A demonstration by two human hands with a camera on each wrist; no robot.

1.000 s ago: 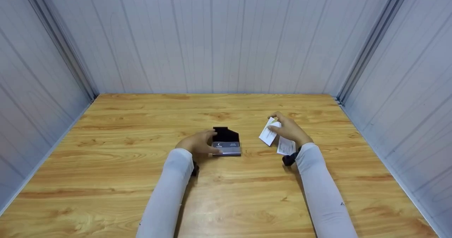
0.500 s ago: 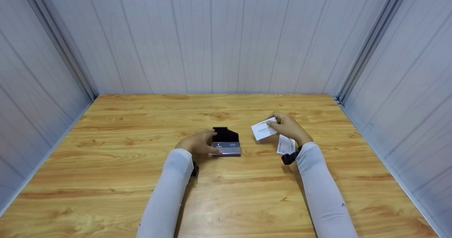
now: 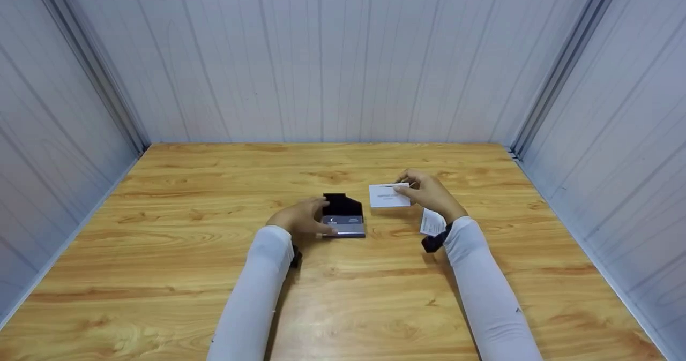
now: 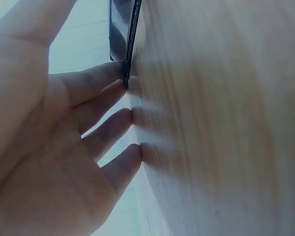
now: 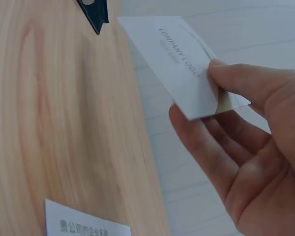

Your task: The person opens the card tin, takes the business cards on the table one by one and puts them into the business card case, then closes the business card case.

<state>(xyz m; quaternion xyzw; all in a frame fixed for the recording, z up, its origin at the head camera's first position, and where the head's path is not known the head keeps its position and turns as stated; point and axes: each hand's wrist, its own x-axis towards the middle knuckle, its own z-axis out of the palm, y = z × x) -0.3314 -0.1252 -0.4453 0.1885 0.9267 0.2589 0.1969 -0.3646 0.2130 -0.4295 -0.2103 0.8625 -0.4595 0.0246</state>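
A dark card case (image 3: 343, 226) stands with its black lid (image 3: 342, 205) raised, a grey printed card inside. At its left side, my left hand (image 3: 300, 216) rests its thumb on the front part and its forefinger by the lid. In the left wrist view, the fairly straight fingers (image 4: 110, 130) reach the tabletop and the case's edge. To the right, my right hand (image 3: 431, 194) pinches a white business card (image 3: 388, 195) between thumb and fingers, held above the table. It reads "COMPANY LOGO" in the right wrist view, with a gold patch (image 5: 224, 100) near the thumb.
A second white printed card (image 3: 432, 223) lies on the wood-grain table (image 3: 343, 307), partly under the right wrist. A dark corner of the case (image 5: 94, 14) shows at the top of the right wrist view. Pale panelled walls (image 3: 321, 61) enclose the back and sides.
My right hand has turned the business card from steeply slanted to nearly level and brought it left, closer to the case. The left hand and case have stayed in place.
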